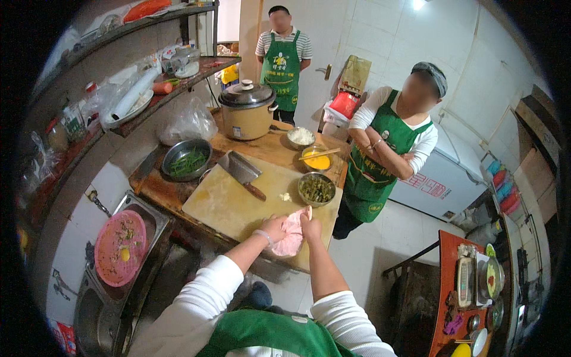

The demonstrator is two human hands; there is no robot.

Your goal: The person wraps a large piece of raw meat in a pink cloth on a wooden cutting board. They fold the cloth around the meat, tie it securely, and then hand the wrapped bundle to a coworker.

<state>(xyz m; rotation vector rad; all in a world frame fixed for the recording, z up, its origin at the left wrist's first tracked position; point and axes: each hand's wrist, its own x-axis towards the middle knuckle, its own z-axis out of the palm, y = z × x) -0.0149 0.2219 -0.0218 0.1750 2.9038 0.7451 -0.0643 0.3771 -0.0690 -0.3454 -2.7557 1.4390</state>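
A pink cloth is held between my left hand and my right hand, over the near edge of a large cutting board. Just beyond my hands lie a small pale bit of food and a metal bowl of chopped dark green vegetables. A cleaver with a wooden handle rests on the board. Behind the green bowl stand a bowl of beaten egg with chopsticks across it and a bowl of white rice.
A metal bowl of cut greens and a rice cooker stand on the wooden table. At left, a pink basket sits over the sink. One person stands beside the table at right, another behind it.
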